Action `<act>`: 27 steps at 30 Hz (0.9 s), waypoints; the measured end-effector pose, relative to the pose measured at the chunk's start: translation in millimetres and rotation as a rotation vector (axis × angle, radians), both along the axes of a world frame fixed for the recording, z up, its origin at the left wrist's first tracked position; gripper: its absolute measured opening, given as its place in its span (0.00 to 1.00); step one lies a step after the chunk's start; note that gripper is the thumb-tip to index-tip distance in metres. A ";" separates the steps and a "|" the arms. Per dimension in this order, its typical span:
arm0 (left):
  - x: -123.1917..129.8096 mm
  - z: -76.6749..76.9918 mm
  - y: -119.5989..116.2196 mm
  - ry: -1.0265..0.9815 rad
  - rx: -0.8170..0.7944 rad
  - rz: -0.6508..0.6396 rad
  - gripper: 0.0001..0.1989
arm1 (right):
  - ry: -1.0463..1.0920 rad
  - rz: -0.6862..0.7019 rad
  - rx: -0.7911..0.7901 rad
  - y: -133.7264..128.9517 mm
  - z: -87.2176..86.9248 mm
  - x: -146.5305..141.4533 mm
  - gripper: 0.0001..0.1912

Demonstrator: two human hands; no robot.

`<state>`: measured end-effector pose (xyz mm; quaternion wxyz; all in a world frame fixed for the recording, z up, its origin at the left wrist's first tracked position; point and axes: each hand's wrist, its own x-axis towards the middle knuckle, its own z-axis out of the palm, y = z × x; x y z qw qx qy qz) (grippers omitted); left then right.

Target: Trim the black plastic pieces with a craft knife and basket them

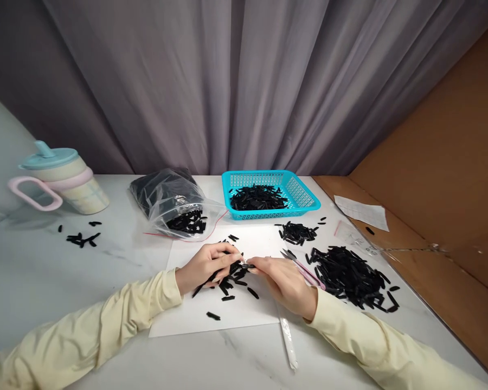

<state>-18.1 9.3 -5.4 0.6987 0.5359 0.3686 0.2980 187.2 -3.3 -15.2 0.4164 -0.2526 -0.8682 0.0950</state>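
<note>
My left hand is closed in a pinch above a white sheet, its thumb and forefinger meeting near the fingertips of my right hand. What they pinch, if anything, is too small to make out. My right hand is closed too, gripping a small black elongated piece between thumb and fingers. Similar loose black pieces lie on the sheet under and around both hands, partly hidden by the left one. A single piece rests nearer the sheet's front edge.
A blue basket and an open plastic bag hold more black pieces. To the right lie a large pile, a smaller pile and pink-handled scissors or tweezers. A lidded cup stands left; a white wrapped strip lies in front.
</note>
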 end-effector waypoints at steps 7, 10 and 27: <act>-2.1 -4.2 -3.0 0.143 0.107 -0.088 0.20 | -0.127 -0.053 0.261 -3.5 -10.0 7.8 0.12; -1.0 -5.1 -4.5 0.179 0.118 -0.069 0.20 | -0.115 -0.066 0.225 -3.5 -14.4 7.9 0.12; -2.2 -2.2 -2.4 0.217 0.103 -0.099 0.19 | -0.098 -0.047 0.219 -2.6 -8.0 4.6 0.06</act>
